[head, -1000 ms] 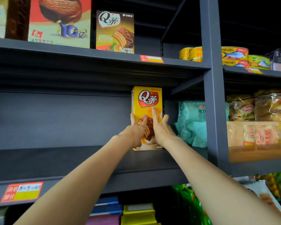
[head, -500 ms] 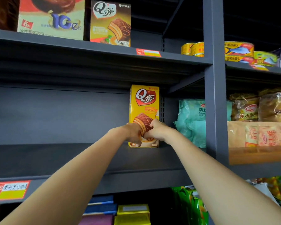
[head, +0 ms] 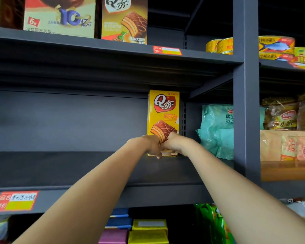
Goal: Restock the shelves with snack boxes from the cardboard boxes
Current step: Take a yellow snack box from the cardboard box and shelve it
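Snack box (head: 163, 117) sits upright at 12 o'clock on the shelf (head: 77, 169); your left hand (head: 152, 146) and right hand (head: 173, 144) are curled against its base, can't tell if gripping, so nudge evenly toward the back wall.

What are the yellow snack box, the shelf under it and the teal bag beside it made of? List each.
Yellow snack box: printed glossy cardboard, with crisp folded edges.
Shelf: probably painted metal, matte dark grey, thin with a folded front lip.
Teal bag: soft plastic film, crinkled and slightly shiny.
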Tool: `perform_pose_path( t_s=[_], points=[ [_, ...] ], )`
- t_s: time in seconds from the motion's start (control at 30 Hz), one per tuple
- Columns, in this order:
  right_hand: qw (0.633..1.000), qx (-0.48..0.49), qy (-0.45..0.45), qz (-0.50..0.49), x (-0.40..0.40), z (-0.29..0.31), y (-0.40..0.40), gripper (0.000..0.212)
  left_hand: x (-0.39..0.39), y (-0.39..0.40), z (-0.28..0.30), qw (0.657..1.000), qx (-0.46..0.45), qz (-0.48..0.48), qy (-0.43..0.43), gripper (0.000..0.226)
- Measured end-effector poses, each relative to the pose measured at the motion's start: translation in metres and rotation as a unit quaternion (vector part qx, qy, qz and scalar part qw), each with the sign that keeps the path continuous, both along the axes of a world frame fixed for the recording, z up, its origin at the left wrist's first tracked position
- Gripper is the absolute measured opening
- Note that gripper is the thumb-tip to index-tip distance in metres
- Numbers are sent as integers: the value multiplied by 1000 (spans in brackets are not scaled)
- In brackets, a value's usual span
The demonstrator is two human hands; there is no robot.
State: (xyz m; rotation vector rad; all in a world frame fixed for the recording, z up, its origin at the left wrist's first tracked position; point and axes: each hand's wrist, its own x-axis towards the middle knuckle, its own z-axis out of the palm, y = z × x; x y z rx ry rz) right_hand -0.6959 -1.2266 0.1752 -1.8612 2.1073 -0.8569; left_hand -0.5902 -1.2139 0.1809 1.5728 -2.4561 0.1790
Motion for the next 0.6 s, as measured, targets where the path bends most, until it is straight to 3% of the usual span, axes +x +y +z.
perform_pose_path(
  t_s=[0.13,0.23,0.33,0.47,0.6],
  points=[
    [998,-30,46,-15,12,1,26,64,13,15,-2,999,-47,-2,13,50],
    [987,-148,62,4,34,7,61,34,37,34,-1,989,-129,-19,74,38],
    [967,-243,-31,65,71,7,94,17,71,63,-2,942,-252,-37,217,24],
    [934,-262,-174,172,147,1,142,16,142,109,-25,861,-346,-31,372,17],
    [914,-231,-232,240,255,-35,184,13,249,165,-73,842,-382,-21,381,14]
  ],
)
